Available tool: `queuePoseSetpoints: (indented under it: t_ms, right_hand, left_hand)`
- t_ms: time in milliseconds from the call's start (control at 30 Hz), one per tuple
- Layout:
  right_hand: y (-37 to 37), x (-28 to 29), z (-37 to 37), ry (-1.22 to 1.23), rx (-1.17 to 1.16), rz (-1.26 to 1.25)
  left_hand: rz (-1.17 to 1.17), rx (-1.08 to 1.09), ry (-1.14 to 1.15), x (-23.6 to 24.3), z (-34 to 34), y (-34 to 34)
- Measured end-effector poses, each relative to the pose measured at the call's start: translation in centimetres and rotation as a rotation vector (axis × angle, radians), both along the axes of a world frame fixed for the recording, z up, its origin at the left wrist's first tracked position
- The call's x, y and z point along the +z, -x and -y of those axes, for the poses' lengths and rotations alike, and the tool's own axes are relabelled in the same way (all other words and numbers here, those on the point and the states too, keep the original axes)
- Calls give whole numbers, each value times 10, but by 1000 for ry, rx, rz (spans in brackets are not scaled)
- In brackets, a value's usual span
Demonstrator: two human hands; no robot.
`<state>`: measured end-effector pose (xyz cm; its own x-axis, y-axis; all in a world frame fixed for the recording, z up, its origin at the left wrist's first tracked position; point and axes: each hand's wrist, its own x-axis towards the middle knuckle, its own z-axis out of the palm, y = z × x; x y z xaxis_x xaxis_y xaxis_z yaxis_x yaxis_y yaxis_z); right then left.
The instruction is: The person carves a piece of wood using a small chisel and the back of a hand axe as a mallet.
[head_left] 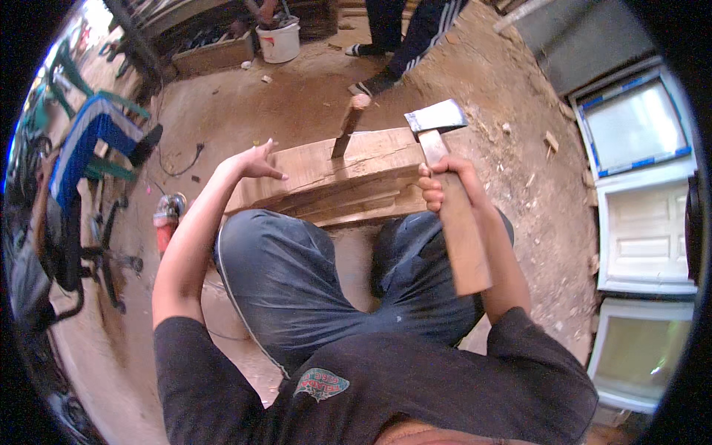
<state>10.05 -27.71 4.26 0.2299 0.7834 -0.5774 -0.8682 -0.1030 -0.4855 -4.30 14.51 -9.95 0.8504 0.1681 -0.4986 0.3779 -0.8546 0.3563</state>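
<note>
My right hand (445,178) grips the wooden handle of an axe (437,117), its steel head held above the right end of a long wooden beam (297,174) that lies crosswise in front of my knees. My left hand (259,163), fingers spread, is at the beam's left part; whether it rests on the wood is unclear. A dark blade with a wooden handle (354,111) stands upright in the top of the beam, which has a crack along it.
A red angle grinder (167,230) and cord sit at left, beside a seated person in blue trousers (89,137). Another person's legs (400,44) stand beyond the beam, near a white bucket (278,41). Framed panels (642,237) line the right, near scattered wood chips.
</note>
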Motion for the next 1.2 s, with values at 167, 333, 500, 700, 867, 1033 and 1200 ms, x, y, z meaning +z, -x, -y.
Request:
queuePoseSetpoints:
  t_ms: [167, 333, 500, 700, 867, 1033, 1200]
  right_hand:
    - [-26, -16, 8, -206, -113, -506]
    - [-24, -26, 4, -273, -190, -650]
    - [-24, -31, 12, -244, -245, -804]
    - [-30, -46, 18, -210, -251, -633]
    - [-29, -48, 16, -244, -260, -754]
    - [-28, -64, 13, -96, -209, -463]
    - [-17, -70, -9, 78, -44, -227]
  left_hand:
    - [507, 56, 256, 146, 88, -63]
    - [653, -22, 154, 185, 167, -107]
    - [585, -32, -159, 151, 178, -117]
    - [668, -18, -59, 144, 164, -118]
    - [521, 40, 37, 154, 162, -116]
    - [407, 13, 112, 162, 150, -104]
    - [444, 60, 83, 153, 113, -85]
